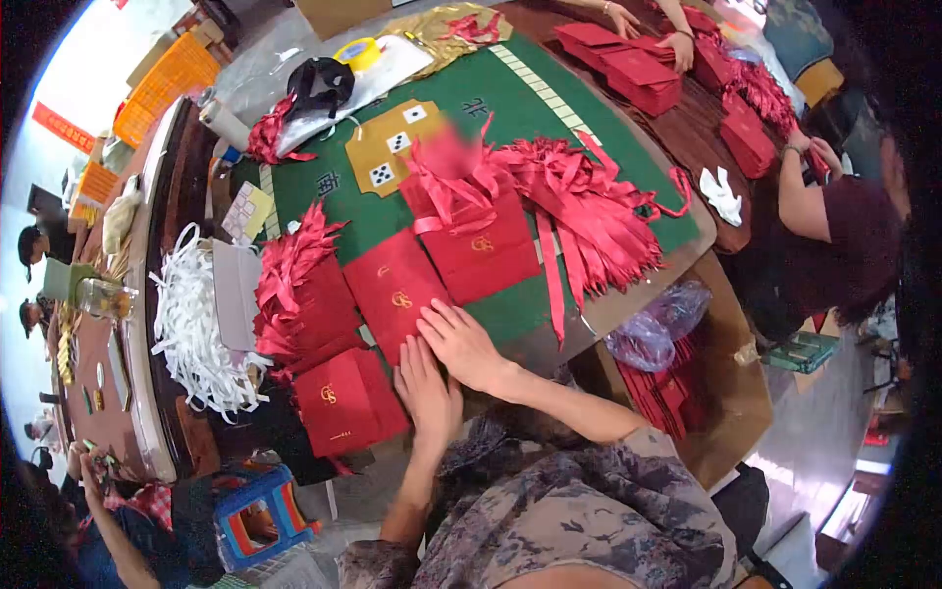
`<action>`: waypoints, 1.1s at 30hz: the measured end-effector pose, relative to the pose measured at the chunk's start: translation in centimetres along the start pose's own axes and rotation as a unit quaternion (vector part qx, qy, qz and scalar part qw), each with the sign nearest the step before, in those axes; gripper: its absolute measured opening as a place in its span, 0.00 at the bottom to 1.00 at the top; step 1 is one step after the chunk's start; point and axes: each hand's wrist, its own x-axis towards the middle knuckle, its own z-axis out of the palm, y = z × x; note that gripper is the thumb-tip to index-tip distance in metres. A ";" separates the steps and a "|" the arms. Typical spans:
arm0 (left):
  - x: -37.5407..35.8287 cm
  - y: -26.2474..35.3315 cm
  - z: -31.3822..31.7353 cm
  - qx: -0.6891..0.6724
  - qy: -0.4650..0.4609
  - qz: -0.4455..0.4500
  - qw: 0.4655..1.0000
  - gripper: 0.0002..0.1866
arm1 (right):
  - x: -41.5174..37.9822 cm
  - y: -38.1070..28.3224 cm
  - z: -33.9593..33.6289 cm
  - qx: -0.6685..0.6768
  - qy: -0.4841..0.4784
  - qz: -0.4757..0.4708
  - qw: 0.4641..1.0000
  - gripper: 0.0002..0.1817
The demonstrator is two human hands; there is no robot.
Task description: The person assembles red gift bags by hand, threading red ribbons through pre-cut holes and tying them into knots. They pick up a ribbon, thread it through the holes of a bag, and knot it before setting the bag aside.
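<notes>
A flat red paper bag (397, 265) with a gold logo lies on the green table mat in front of me. My right hand (461, 348) rests on its near edge, fingers stretched out. Just below it, the fingertips of my left hand (429, 393) lie at the same edge, fingers straight and close together. Neither hand grips anything. A stack of red bags (343, 398) with gold logos sits left of my left hand. Beyond my right hand is a bag stack (481, 245) with ribbon handles on top.
Pink-red ribbons (589, 206) heap at the right, more ribbons (294, 260) at the left. White strips (201, 324) hang beside a grey box. Yellow tape (358, 54) lies at the back. A cardboard box (731, 393) stands low right. Co-workers' hands (677, 44) handle red bags across the table.
</notes>
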 end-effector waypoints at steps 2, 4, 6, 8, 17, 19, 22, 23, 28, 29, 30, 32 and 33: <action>-1.3 0.3 0.1 0.004 -0.016 0.011 1.000 0.42 | -1.5 -0.2 -0.6 0.006 -0.014 -0.008 1.000 0.27; -2.4 1.3 -0.8 -0.004 -0.030 0.023 0.999 0.41 | -3.4 -0.1 -1.5 0.012 -0.030 -0.018 0.999 0.27; -3.2 1.1 -0.9 -0.108 0.025 0.024 0.994 0.30 | -5.2 0.1 -2.2 0.054 -0.039 -0.014 0.998 0.29; -3.1 0.9 -1.5 -0.174 0.056 0.021 0.983 0.22 | -7.1 -0.1 -3.1 0.065 -0.049 -0.010 0.997 0.29; 3.2 -0.6 -1.4 -0.077 0.089 0.001 0.993 0.29 | -11.7 2.1 -8.2 0.137 0.077 0.103 0.982 0.20; 3.4 -0.9 -1.1 -0.037 0.047 -0.022 0.998 0.30 | -12.2 3.9 -10.0 0.069 0.101 0.148 0.981 0.15; 3.3 -0.8 -1.2 -0.032 0.032 -0.004 0.999 0.31 | -12.9 5.7 -10.9 -0.001 0.072 0.167 0.983 0.12; 3.2 -0.5 -1.3 -0.039 0.016 -0.004 0.999 0.30 | -13.1 6.0 -10.7 0.009 0.070 0.175 0.982 0.11; 2.3 0.6 -1.6 -0.065 0.009 0.031 0.997 0.30 | -12.5 6.2 -10.3 0.030 0.069 0.180 0.981 0.08; 2.2 0.8 -1.6 -0.077 0.003 0.034 0.996 0.29 | -11.9 5.6 -10.3 0.032 0.067 0.178 0.981 0.08; 2.2 1.1 -1.6 -0.085 -0.005 0.035 0.996 0.30 | -11.4 5.0 -10.2 0.033 0.087 0.160 0.983 0.09; 2.3 1.6 -1.8 -0.093 -0.014 0.034 0.995 0.30 | -10.6 4.2 -9.8 0.037 0.112 0.119 0.986 0.10; 2.4 1.9 -1.9 -0.098 -0.018 0.035 0.994 0.30 | -10.2 3.7 -9.5 0.037 0.110 0.120 0.986 0.10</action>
